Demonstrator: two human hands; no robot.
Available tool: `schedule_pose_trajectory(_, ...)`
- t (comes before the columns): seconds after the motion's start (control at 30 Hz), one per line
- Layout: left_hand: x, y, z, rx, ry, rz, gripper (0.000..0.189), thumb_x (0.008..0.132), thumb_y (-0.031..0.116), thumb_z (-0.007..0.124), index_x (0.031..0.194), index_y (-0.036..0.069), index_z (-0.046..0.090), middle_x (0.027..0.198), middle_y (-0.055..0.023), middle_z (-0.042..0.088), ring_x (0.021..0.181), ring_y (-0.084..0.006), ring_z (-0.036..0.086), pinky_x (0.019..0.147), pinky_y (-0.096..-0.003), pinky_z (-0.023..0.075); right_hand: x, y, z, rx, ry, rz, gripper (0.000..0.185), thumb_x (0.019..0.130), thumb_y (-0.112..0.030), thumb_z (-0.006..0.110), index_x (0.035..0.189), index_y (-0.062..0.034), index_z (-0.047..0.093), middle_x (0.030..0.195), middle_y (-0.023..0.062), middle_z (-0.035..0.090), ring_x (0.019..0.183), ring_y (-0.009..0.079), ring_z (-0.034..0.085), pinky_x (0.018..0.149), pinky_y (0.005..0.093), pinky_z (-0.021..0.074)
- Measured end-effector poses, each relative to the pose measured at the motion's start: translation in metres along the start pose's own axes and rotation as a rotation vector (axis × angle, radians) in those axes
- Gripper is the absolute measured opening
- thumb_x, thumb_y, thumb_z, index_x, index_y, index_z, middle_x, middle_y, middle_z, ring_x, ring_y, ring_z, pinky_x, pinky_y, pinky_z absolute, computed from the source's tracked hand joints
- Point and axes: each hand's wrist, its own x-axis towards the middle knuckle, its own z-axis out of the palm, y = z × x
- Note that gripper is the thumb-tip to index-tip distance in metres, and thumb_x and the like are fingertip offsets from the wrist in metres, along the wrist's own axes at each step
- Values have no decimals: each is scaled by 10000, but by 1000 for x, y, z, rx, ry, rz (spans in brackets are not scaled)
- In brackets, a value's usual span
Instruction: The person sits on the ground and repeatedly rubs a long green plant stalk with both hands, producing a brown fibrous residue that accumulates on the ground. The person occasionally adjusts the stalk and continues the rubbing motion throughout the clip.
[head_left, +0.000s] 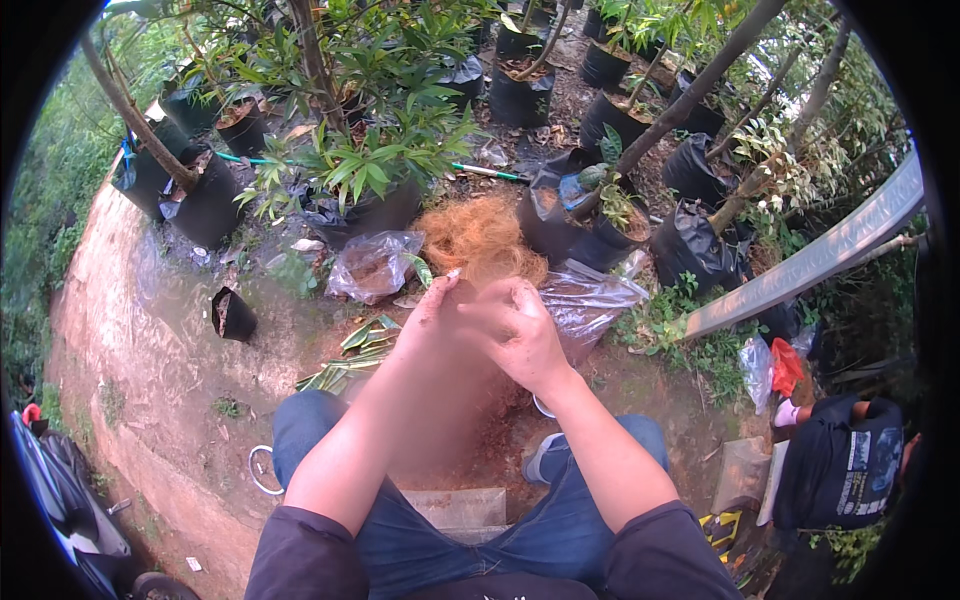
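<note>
My left hand (430, 311) and my right hand (519, 322) are raised close together in front of me, with soil on the skin. The right fingers are bent; whether either hand holds something is hidden by blur. Just beyond them lies a heap of brown plant fibre (472, 229). A green leaf (420, 268) shows beside my left fingertips; I cannot tell whether it is held. Left of the fibre sits a clear plastic bag of brown soil (371, 268). Another clear plastic bag (589, 300) lies to the right. Long variegated leaves (356, 352) rest near my left knee.
Black plastic grow bags (521, 97) with plants stand ahead. A small black pot bag (234, 315) tilts on the ground at left. A pale metal beam (810, 251) slants across the right. Behind it is another person in a dark shirt (832, 472). A motorcycle (71, 510) stands lower left.
</note>
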Motion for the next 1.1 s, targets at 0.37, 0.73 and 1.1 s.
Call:
schedule_pose_trajectory(0.37, 4, -2, -6, -49, -15, 15, 456, 970, 316, 768, 1292, 101, 527, 1114, -96, 577, 861, -205, 657, 702, -301, 607, 0, -3, 3, 75, -22, 5, 140, 853, -118, 833, 967, -54, 783, 979, 102, 668, 975, 301, 662, 858, 417, 533)
schedule_pose_trajectory(0.73, 6, -2, -7, 56, -41, 24, 283, 973, 337, 755, 1166, 150, 667, 1064, -25, 732, 986, -191, 706, 823, -397, 589, 3, 3, -17, 249, -293, 224, 163, 963, -162, 752, 1010, -6, 741, 986, 137, 706, 953, 303, 696, 862, 387, 542)
schedule_pose_trajectory(1.1, 10, 5, -12, 145, 77, 63, 336, 956, 417, 740, 1113, 129, 666, 997, -72, 746, 895, -227, 714, 821, -395, 569, 3, 28, -33, 310, -157, 460, 167, 1022, -159, 703, 1052, 5, 699, 987, 74, 700, 956, 167, 655, 872, 313, 521)
